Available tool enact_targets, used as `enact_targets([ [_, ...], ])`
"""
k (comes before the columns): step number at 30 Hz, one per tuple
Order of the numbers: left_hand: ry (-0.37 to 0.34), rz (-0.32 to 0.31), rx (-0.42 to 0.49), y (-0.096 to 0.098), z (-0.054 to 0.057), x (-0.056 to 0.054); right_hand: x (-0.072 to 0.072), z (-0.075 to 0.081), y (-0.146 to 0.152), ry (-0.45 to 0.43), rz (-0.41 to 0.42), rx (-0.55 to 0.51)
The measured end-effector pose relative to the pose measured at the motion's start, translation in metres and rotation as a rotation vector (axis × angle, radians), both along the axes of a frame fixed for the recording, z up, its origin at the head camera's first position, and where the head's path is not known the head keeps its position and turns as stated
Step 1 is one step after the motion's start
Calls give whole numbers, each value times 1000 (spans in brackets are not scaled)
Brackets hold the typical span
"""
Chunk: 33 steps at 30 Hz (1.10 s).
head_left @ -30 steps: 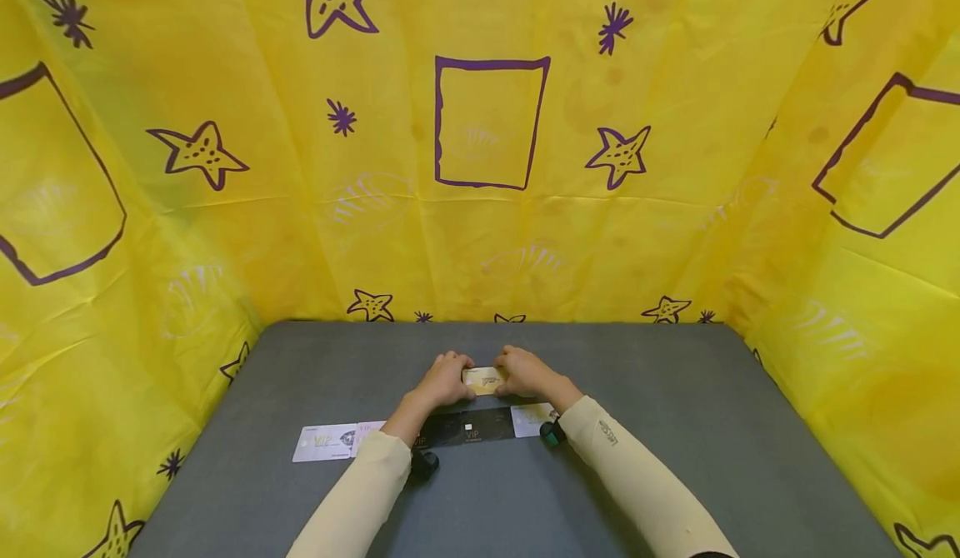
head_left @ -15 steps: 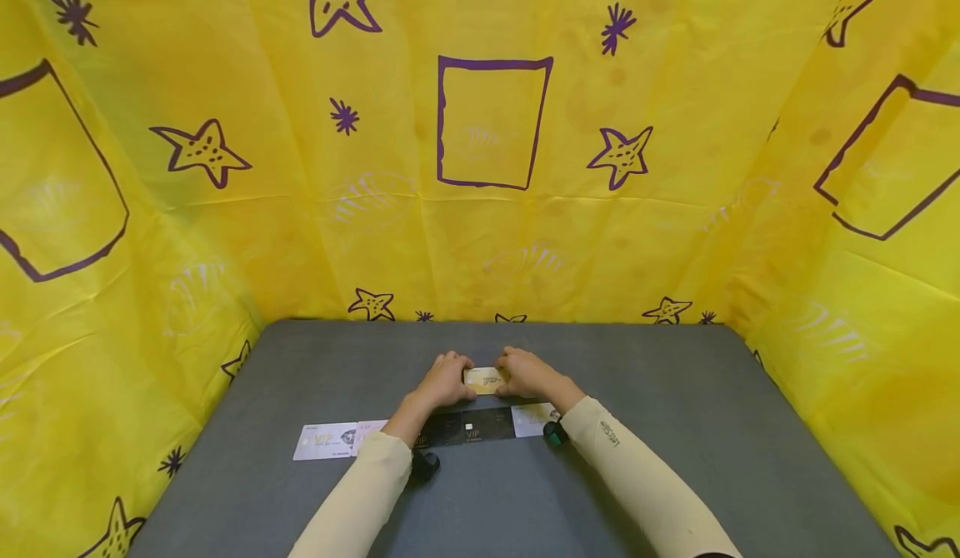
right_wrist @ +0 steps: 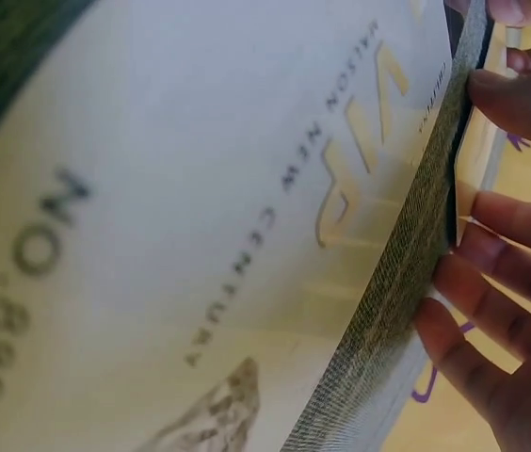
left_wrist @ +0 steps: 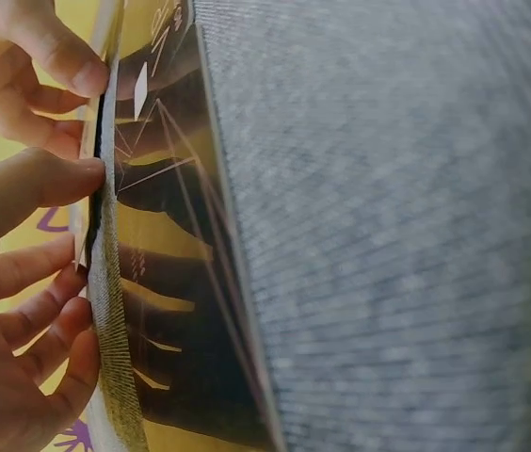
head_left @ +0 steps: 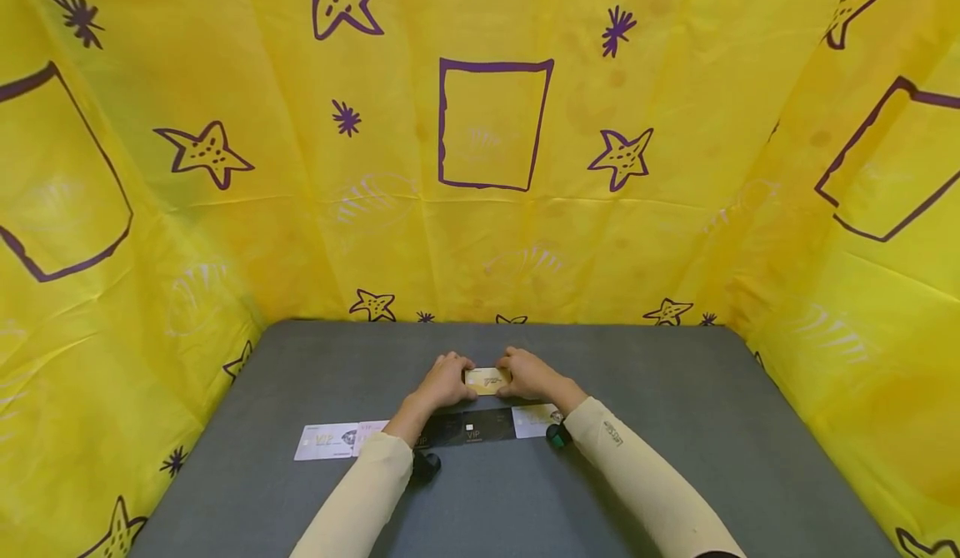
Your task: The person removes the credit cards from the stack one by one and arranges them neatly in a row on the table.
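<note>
Both hands hold a pale gold card [head_left: 487, 381] over the grey table, beyond a row of other cards. My left hand [head_left: 446, 380] grips its left end, thumb on the near edge and fingers toward the far side. At the right end, my right hand [head_left: 527, 373] grips it in the same way. The left wrist view shows the left thumb [left_wrist: 68, 179] against the card, seen nearly edge-on with a dark strip along it. In the right wrist view, the right fingers [right_wrist: 501, 282] spread along the gold card's edge [right_wrist: 473, 169].
The row holds a white VIP card [head_left: 326, 441], a pinkish card [head_left: 369, 433], black cards [head_left: 487, 425] and a pale card [head_left: 531, 420] at the right. My left forearm crosses over part of it. Yellow patterned cloth [head_left: 495, 241] walls the table's [head_left: 637, 358] back and sides.
</note>
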<state>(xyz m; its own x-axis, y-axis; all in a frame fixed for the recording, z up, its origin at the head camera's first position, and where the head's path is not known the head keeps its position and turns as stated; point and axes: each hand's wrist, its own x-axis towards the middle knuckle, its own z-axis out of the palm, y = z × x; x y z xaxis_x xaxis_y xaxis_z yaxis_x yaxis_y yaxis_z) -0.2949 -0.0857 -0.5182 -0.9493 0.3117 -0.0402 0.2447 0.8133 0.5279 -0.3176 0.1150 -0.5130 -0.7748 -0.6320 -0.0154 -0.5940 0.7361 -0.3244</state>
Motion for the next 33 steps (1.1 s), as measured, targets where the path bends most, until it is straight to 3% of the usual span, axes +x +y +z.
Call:
enact_targets([
  [12,30,-55,41,3,-2,2,4,9,16,16,-18,-55],
  [20,61,-54,87,11,8,4,6,21,29,-24,-56,-111],
  [33,152,-43,110,27,22,14,19,34,49,35,-77,-147],
])
